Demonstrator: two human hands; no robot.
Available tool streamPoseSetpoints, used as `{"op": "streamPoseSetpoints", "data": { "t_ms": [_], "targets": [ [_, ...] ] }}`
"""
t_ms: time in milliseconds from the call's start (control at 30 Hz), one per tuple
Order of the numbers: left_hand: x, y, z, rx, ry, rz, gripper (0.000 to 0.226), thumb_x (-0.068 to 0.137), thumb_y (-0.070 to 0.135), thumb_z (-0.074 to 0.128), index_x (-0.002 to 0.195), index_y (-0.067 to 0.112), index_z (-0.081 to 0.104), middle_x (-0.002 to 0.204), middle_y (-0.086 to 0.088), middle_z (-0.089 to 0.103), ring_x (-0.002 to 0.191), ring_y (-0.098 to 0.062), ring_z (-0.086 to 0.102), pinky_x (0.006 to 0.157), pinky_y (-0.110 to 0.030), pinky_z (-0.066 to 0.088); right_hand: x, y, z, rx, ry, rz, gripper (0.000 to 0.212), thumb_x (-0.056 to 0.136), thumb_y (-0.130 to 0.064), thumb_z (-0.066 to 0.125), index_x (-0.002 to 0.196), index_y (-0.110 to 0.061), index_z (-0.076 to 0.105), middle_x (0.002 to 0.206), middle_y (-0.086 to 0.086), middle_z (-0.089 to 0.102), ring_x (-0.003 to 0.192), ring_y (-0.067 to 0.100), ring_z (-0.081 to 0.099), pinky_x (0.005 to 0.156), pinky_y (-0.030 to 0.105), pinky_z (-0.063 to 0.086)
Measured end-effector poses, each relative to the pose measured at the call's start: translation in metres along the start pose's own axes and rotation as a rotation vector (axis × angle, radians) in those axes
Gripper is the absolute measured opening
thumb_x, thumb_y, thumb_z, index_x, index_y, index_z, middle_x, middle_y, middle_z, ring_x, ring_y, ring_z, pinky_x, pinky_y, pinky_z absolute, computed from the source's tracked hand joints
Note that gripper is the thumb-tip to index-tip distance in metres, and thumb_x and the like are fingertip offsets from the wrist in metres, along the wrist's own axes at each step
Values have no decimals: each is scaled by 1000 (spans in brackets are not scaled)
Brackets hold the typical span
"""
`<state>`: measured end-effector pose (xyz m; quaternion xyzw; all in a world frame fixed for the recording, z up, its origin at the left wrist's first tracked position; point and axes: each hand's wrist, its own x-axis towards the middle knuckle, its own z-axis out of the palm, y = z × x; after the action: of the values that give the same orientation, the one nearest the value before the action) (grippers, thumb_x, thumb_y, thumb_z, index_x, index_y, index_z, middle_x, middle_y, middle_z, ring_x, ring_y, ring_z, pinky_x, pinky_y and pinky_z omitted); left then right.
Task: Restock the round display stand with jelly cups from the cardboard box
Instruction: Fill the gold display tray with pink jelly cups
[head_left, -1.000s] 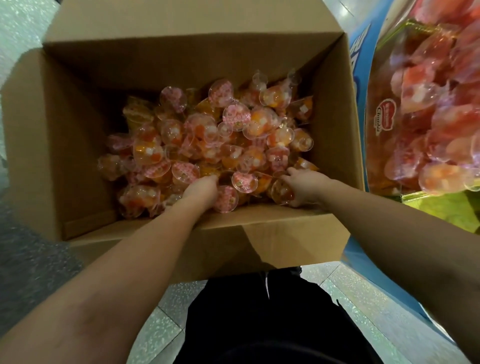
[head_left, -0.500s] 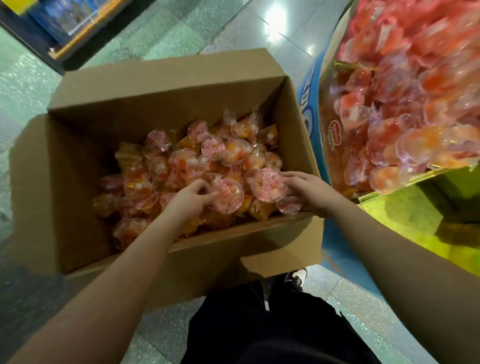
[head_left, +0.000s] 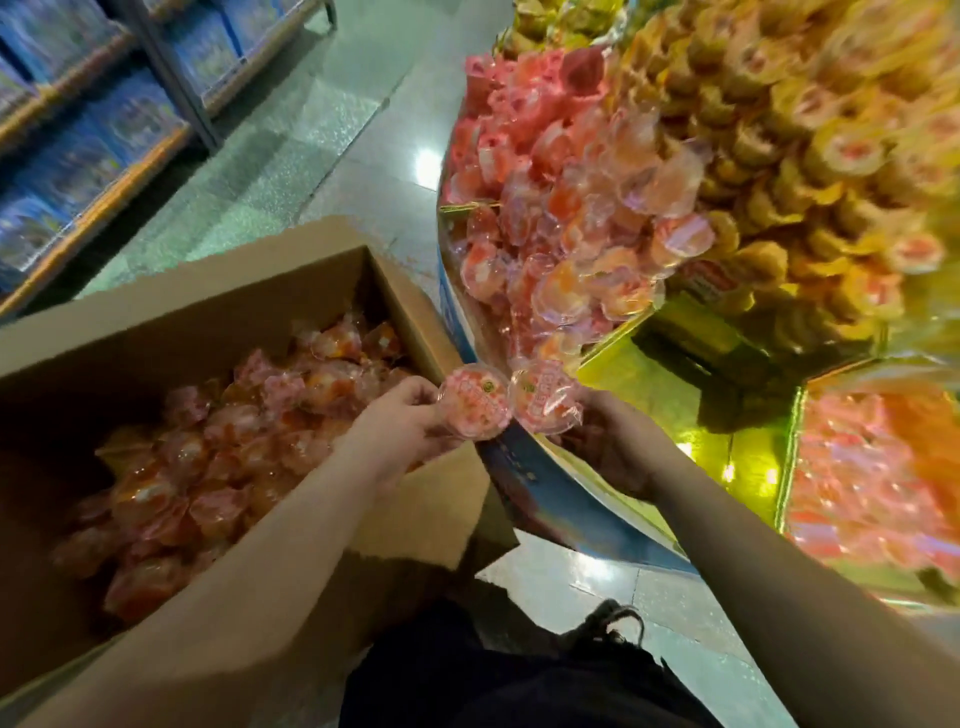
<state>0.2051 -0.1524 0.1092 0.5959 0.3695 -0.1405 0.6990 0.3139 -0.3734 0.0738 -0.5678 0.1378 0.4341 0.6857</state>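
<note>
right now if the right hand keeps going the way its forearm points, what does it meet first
Probably the jelly cup in the left hand: the right hand and its own cup point up-left toward it, almost touching, though depth is unclear.

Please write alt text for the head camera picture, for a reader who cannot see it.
Two bare hands each hold a jelly cup, left hand and right hand, between an open cardboard box of jelly cups and a round display stand piled with pink and yellow cups. Blue shelves stand behind.
</note>
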Motion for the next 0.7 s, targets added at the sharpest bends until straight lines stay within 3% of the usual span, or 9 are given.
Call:
{"op": "streamPoseSetpoints", "data": {
  "t_ms": [133, 233, 300, 333, 400, 467, 567, 633, 700],
  "targets": [
    [-4, 2, 102, -12, -49, 31, 24, 94, -3, 58, 79, 10, 44, 81, -10, 58, 69, -16, 64, 71, -30, 58, -41, -8, -81, 28, 68, -64, 46, 87, -19, 63, 128, 2, 59, 117, 22, 64, 103, 33, 59, 88, 35, 55],
    [-12, -9, 184, -14, -95, 46, 27, 96, -4, 55, 77, 11, 42, 78, -11, 59, 75, -23, 62, 69, -32, 56, -76, -13, -153, 29, 110, -73, 43, 90, -20, 66, 126, 2, 59, 127, 37, 56, 107, 52, 55, 81, 31, 60],
    [-17, -19, 240, -27, -107, 45, 26, 97, 2, 57, 76, 11, 45, 65, -4, 61, 69, -21, 62, 70, -32, 54, -103, -19, -207, 28, 143, -65, 40, 99, -14, 55, 130, 9, 53, 118, 31, 62, 86, 28, 71, 64, 21, 58],
    [-18, -25, 267, -37, -105, 38, 25, 97, 3, 57, 76, 11, 46, 64, -5, 61, 66, -20, 61, 70, -32, 53, -118, -21, -231, 39, 156, -77, 37, 100, -12, 51, 129, 11, 52, 111, 27, 63, 66, 13, 71, 55, 17, 55],
    [-20, -34, 316, -30, -108, 16, 22, 97, 6, 59, 79, 12, 47, 73, -9, 63, 66, -18, 63, 71, -32, 53, -145, -26, -274, 116, 173, -115, 30, 101, -10, 48, 123, 10, 53, 105, 24, 62, 42, 3, 61, 49, 14, 51],
    [-20, -42, 359, -2, -122, -9, 20, 95, 9, 61, 79, 13, 49, 76, -7, 66, 68, -17, 65, 73, -33, 53, -158, -24, -319, 141, 186, -120, 28, 98, -14, 56, 119, 4, 56, 103, 19, 65, 56, 7, 68, 60, 18, 56],
    [-16, -53, 404, 134, -123, -23, 20, 95, 14, 64, 79, 15, 51, 77, -5, 69, 75, -21, 64, 73, -32, 47, -161, -16, -376, 180, 233, -131, 62, 74, -29, 84, 121, 3, 61, 122, 24, 65, 102, 27, 67, 90, 31, 58],
    [-12, -58, 426, 301, -109, 26, 20, 94, 18, 66, 78, 15, 53, 81, -8, 65, 79, -22, 60, 67, -29, 40, -167, -18, -401, 218, 276, -121, 62, 81, -28, 77, 130, 2, 55, 128, 25, 62, 105, 26, 67, 81, 24, 58],
    [-6, -61, 443, 523, -117, 94, 21, 93, 21, 67, 79, 14, 54, 81, -4, 60, 77, -19, 54, 61, -27, 34, -168, -18, -429, 277, 320, -102, 41, 97, -18, 59, 130, 6, 52, 124, 25, 63, 86, 18, 71, 59, 15, 56]
  ]
}}
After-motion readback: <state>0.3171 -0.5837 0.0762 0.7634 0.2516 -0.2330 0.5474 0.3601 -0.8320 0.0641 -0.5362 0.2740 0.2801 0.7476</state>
